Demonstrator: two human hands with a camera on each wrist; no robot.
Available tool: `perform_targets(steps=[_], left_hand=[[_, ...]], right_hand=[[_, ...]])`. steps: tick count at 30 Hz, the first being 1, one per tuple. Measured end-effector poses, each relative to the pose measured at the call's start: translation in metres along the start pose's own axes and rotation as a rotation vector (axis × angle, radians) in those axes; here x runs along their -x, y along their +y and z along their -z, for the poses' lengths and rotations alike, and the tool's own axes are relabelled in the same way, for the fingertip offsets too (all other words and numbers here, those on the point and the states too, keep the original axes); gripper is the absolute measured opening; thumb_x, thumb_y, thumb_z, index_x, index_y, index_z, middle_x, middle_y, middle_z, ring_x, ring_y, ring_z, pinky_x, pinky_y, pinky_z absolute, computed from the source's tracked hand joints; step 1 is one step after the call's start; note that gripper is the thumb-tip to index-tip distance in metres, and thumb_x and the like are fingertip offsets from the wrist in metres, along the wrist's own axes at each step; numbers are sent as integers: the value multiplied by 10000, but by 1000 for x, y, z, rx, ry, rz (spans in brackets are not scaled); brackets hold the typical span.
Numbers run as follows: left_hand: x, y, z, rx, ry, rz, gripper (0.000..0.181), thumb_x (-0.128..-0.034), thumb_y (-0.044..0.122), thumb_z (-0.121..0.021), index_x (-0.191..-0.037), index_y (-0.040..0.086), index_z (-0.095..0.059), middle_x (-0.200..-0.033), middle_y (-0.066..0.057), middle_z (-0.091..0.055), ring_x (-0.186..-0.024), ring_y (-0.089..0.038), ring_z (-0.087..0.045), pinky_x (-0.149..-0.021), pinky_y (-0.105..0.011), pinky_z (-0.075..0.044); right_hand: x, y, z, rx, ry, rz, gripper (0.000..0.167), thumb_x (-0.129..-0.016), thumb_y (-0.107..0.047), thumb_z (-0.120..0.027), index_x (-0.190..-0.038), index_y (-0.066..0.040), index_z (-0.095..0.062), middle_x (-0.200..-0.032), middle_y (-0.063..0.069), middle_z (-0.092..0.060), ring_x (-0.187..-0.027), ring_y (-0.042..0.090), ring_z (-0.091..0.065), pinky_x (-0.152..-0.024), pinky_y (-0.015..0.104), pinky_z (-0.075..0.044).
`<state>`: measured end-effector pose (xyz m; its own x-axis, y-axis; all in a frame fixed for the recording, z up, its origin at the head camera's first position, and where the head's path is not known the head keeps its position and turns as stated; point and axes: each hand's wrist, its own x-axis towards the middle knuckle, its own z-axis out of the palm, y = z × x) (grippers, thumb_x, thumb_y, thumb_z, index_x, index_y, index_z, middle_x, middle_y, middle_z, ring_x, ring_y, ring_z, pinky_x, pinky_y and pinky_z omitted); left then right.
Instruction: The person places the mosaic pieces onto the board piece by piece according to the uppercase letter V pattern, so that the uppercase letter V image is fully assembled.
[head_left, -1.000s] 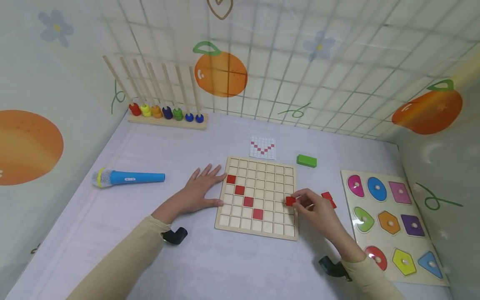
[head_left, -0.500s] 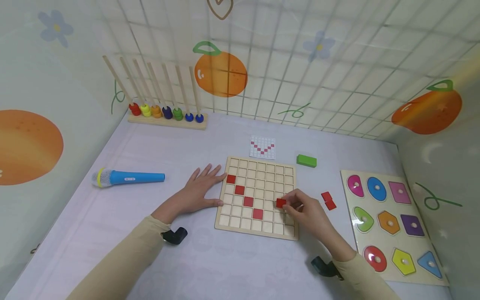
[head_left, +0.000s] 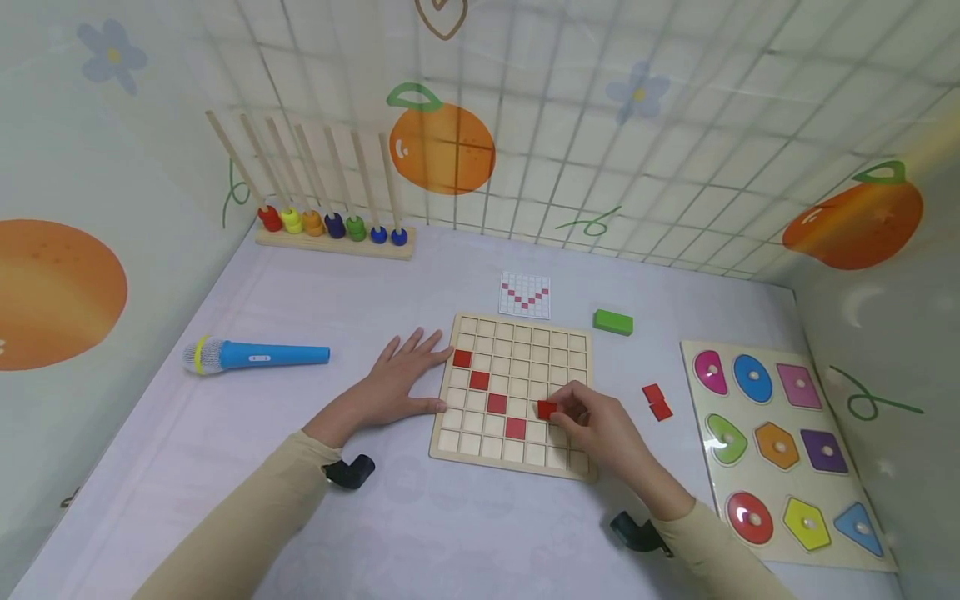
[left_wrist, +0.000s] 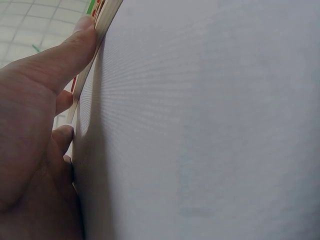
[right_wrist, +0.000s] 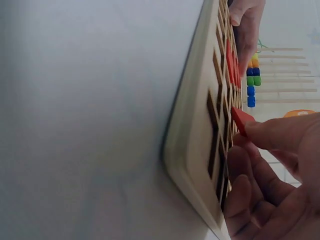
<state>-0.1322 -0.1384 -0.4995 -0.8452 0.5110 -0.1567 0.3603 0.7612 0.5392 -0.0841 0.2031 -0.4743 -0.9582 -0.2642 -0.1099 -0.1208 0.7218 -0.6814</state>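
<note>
A wooden grid board (head_left: pixel 472 446) lies flat on the table, with several red square tiles (head_left: pixel 497 403) set in its cells along a slanting line. My right hand (head_left: pixel 603 425) pinches another red tile (head_left: pixel 547 409) between thumb and fingers over the board's right half; in the right wrist view that held tile (right_wrist: pixel 242 120) is tilted against the grid. The left hand (head_left: pixel 401 379) lies with spread, straight fingers, its thumb and index finger touching the board's left edge. Behind the board is a small pattern card (head_left: pixel 525 295) showing a red V.
Two loose red tiles (head_left: pixel 657 402) lie right of the board. A green block (head_left: pixel 613 322) sits behind them, a shape puzzle (head_left: pixel 750 467) at the far right. On the left are a blue toy microphone (head_left: pixel 273 354) and a bead rack (head_left: pixel 333 242) with upright rods.
My right hand has carried the pinched red tile leftward from the board's right edge, farther in over the grid. Both loose tiles have come into full sight. The left hand has stayed put.
</note>
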Motion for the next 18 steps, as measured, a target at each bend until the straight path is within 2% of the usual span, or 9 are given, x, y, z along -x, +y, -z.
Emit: perform_targets(steps=[5, 18], left_hand=[[0, 2, 0, 6, 5, -5, 905, -882, 520, -752, -1610, 191, -328, -1706, -64, -131, -1571, -312, 26, -1246, -540, 58], [0, 2, 2, 4, -6, -1, 908, -885, 523, -749, -1612, 186, -322, -1705, -68, -125, -1571, -309, 30, -1247, -538, 56]], right_hand=[[-1, -1, -3, 12, -1, 25, 224, -904, -122, -785, -1091, -192, -685, -888, -89, -663, -759, 126, -584, -669, 244, -531], [-5, -7, -10, 2, -13, 23, 258, -890, -123, -797, -1099, -197, -666, -927, -84, -650, -789, 139, -574, -685, 242, -530]])
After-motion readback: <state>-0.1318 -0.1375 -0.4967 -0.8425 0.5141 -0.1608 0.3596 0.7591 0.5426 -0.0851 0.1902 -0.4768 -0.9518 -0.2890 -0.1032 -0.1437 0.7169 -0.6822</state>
